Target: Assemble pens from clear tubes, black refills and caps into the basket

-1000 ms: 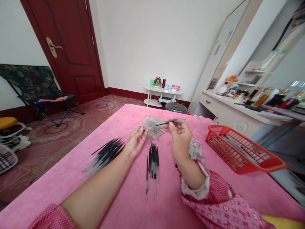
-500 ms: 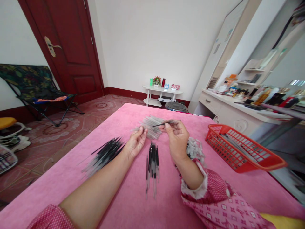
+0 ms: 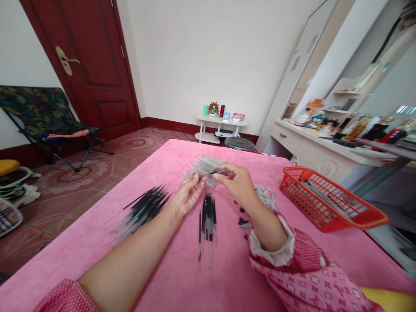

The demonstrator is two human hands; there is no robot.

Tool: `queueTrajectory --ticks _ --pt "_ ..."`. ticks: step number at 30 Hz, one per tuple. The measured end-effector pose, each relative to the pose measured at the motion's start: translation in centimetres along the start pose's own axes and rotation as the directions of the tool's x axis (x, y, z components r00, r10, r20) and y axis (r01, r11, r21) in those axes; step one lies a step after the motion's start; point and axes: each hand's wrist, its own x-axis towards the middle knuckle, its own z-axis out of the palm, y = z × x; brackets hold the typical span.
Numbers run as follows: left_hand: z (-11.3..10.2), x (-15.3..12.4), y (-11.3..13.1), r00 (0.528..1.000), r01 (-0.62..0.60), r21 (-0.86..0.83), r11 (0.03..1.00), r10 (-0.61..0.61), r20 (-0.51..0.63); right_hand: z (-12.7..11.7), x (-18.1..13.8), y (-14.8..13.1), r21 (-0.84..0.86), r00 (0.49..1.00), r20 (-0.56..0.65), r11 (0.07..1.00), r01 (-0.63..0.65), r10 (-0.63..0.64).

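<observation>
My left hand (image 3: pixel 186 196) and my right hand (image 3: pixel 234 181) meet over the pink table (image 3: pixel 182 281), fingertips close together. Each pinches an end of a thin pen refill (image 3: pixel 211 173) held just above a heap of clear tubes (image 3: pixel 203 167). A small row of black-filled refills (image 3: pixel 206 219) lies below my hands. A bigger bundle of black refills (image 3: pixel 143 210) lies to the left of my left forearm. Small black bits (image 3: pixel 242 216) lie by my right wrist.
A red plastic basket (image 3: pixel 328 203) sits at the table's right edge. Beyond are a white dresser (image 3: pixel 312 147) with bottles, a small white side table (image 3: pixel 221 128), a dark stool (image 3: pixel 239 143), a folding chair (image 3: pixel 45 121) and a red door (image 3: pixel 87 65).
My right hand has moved left and down toward my left hand, bringing the refill with it. The two hands now nearly touch over the clear tubes.
</observation>
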Motion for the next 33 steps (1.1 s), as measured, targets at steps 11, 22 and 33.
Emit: queueTrajectory --ticks 11,22,33 --pt "0.0 0.2 0.2 0.996 -0.016 -0.016 1.000 0.015 -0.085 -7.0 0.4 4.1 -0.696 0.812 0.387 0.716 -0.054 0.437" --pt "-0.4 0.4 -0.2 0.999 -0.039 0.088 0.995 0.039 0.006 -3.8 -0.6 3.2 -0.769 0.848 0.322 0.638 -0.024 0.421" --pt "-0.6 0.2 -0.4 0.989 -0.099 0.248 0.964 0.067 0.133 -1.3 0.3 2.4 0.001 0.987 0.080 0.990 -0.138 0.137"
